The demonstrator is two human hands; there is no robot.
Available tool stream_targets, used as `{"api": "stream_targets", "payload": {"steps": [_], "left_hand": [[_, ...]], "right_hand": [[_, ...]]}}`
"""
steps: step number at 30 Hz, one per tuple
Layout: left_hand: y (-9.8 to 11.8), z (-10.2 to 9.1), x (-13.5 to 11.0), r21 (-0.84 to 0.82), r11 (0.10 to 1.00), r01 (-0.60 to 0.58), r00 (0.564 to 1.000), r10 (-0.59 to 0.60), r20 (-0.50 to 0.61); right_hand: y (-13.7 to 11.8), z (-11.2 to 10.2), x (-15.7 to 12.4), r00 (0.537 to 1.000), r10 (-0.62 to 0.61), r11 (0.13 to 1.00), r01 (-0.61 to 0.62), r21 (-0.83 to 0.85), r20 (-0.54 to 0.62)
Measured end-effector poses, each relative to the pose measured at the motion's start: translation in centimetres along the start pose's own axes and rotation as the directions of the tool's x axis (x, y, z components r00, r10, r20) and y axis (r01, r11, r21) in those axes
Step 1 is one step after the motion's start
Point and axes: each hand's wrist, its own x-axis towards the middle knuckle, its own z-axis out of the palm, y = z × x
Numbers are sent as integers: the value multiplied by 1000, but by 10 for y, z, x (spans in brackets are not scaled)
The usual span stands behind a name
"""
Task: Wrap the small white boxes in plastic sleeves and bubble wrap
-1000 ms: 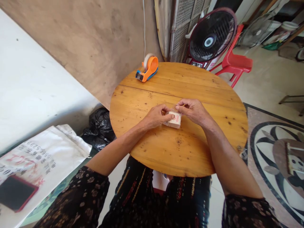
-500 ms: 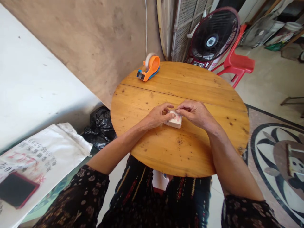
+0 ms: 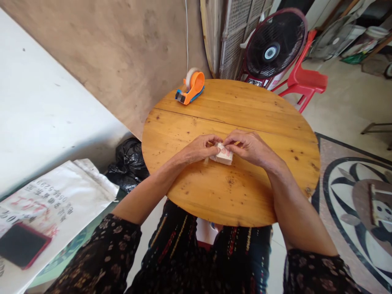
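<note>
A small pale box (image 3: 225, 157) with reddish print lies on the round wooden table, a bit of clear film showing at its left end. My left hand (image 3: 203, 147) grips that end, with the thumb on top and the fingers curled behind. At the box's far upper edge, my right hand (image 3: 245, 146) pinches with thumb and forefinger. What sits between those fingertips is too small to make out. Farther back on the table stands an orange and blue tape dispenser (image 3: 195, 86) carrying a roll of tape.
The round table (image 3: 245, 192) stands against a brown wall panel. Behind it are a fan (image 3: 271, 51) and a red chair (image 3: 309, 79). To the left, a phone (image 3: 23, 245) rests on a white printed sack (image 3: 76, 179), near a black plastic bag (image 3: 130, 163).
My right hand has shifted slightly left, its fingertips closer to my left hand over the box. The box has turned a little, and film shows more at its left end.
</note>
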Motion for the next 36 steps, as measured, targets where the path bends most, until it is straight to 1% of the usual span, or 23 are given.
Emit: {"api": "stream_targets", "payload": {"steps": [3,7,11,14,18,20,22,24,26,30,33,36], "left_hand": [[1,0,0,-5,1000,5,1000,-5,3],[2,0,0,-8,1000,21,1000,-20,15],[0,-1,1,-27,999,23,999,-22,30],[-2,-1,3,-42,999,16,999,-14,31],[-3,-1,3,-23,1000,5,1000,-5,19],[-2,-1,2,-15,1000,6,1000,-6,20],[-1,-1,2,-11,1000,5,1000,-5,20],[0,-1,1,-10,1000,7,1000,-7,19],[1,0,1,-8,1000,10,1000,-10,20],[3,0,0,-13,1000,16,999,-16,31],[5,-1,0,-24,999,35,999,-34,36],[4,-1,0,-11,998,60,998,-60,34]], "right_hand": [[2,0,-1,999,-36,999,36,-37,1],[1,-1,-4,994,-105,983,104,-148,2],[-6,-4,-7,983,-182,951,186,-247,40],[-9,-5,-7,973,-224,936,230,-265,54],[-8,-5,-7,956,-294,924,290,-248,22],[-8,-7,-8,955,-296,931,284,-229,-18],[-8,-8,-8,962,-264,946,244,-212,-72],[-8,-8,-8,969,-225,958,202,-204,-99],[-7,-7,-8,974,-215,959,196,-204,-74],[-6,-2,-5,965,-261,948,260,-184,21],[-7,-1,-5,959,-280,942,281,-182,36],[-8,-5,-6,960,-277,946,281,-162,46]]}}
